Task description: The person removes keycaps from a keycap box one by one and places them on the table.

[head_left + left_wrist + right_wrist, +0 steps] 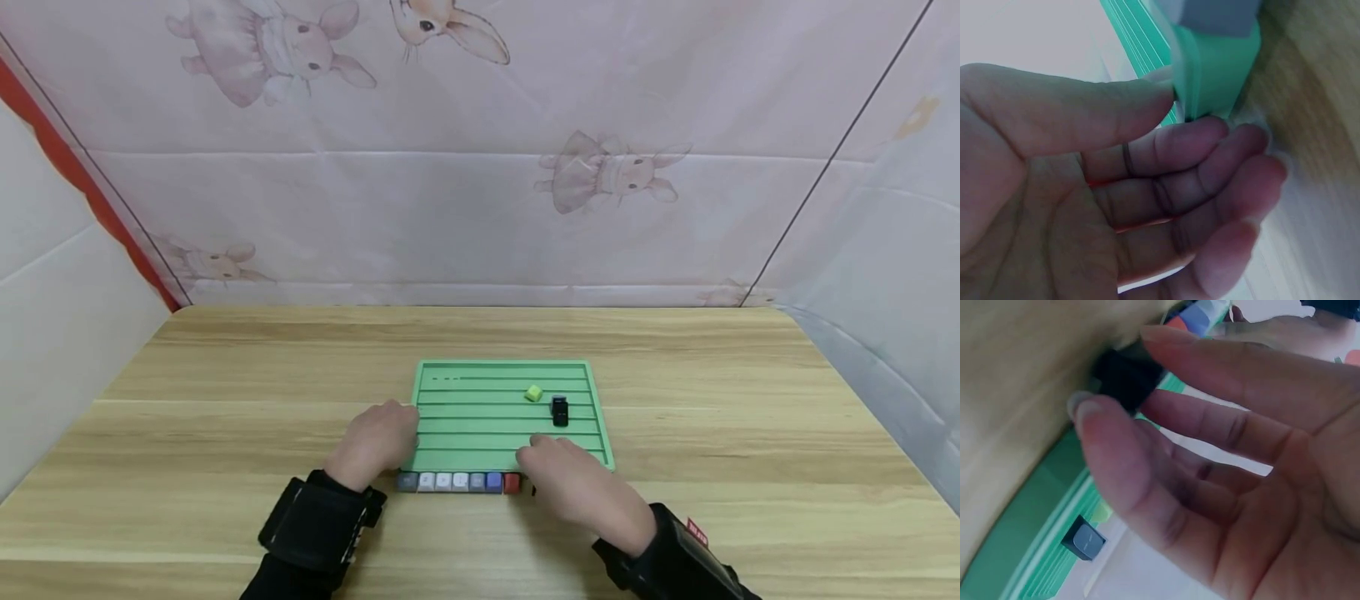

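Observation:
My left hand [377, 439] holds the left edge of a green ridged board [472, 439]; in the left wrist view, the thumb and curled fingers meet at its corner. Along the board's front edge runs a row of keycaps [460, 482], grey, white, blue and red. Close to the red end, my right hand [583, 490] pinches a black keycap [1125, 378] between thumb and fingers; the head view mostly hides it. On the board lie a lime-green keycap [533, 393] and dark keycaps [560, 412] close together, whose exact number is unclear.
The board lies on a wood-grain table [285, 358]. Behind the table hangs a pale curtain [450, 217] printed with rabbits, and light cloth walls [892, 275] stand at both sides.

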`<state>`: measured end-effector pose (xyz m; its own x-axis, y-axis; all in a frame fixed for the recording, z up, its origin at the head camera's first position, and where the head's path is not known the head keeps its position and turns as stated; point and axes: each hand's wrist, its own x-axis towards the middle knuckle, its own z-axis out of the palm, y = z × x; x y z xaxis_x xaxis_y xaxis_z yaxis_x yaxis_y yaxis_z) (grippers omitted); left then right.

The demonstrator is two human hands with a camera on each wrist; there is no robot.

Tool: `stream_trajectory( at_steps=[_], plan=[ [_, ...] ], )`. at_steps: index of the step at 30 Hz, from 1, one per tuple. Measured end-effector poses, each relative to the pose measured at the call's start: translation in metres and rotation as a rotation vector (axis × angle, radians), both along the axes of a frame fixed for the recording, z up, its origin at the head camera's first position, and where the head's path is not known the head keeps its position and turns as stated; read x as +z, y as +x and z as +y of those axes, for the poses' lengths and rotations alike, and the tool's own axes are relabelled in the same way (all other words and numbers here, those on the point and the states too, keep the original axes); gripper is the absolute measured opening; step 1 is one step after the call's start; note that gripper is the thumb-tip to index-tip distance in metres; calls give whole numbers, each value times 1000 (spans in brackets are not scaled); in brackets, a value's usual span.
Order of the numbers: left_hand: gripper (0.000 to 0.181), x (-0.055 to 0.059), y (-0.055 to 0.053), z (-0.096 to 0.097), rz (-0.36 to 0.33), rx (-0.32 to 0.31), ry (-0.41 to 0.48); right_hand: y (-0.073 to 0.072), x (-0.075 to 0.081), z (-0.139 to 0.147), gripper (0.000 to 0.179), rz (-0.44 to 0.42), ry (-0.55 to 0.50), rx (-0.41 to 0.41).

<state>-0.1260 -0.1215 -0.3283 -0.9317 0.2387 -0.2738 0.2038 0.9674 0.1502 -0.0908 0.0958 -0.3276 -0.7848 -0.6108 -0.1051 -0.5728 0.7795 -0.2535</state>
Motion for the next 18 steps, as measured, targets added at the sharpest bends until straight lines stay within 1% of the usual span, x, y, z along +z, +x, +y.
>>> stream_trajectory(
  at_steps=[8, 14, 18],
  plan=[
    [15, 0, 0, 0, -6, 6, 4, -2, 3, 4, 19, -43, -53, -10],
    [15, -1, 0, 0, 2, -1, 8, -3, 1, 2, 21, -48, -53, -13],
    [15, -1, 0, 0, -3, 5, 11, -5, 0, 0, 22, -57, -51, -17]
  ],
)
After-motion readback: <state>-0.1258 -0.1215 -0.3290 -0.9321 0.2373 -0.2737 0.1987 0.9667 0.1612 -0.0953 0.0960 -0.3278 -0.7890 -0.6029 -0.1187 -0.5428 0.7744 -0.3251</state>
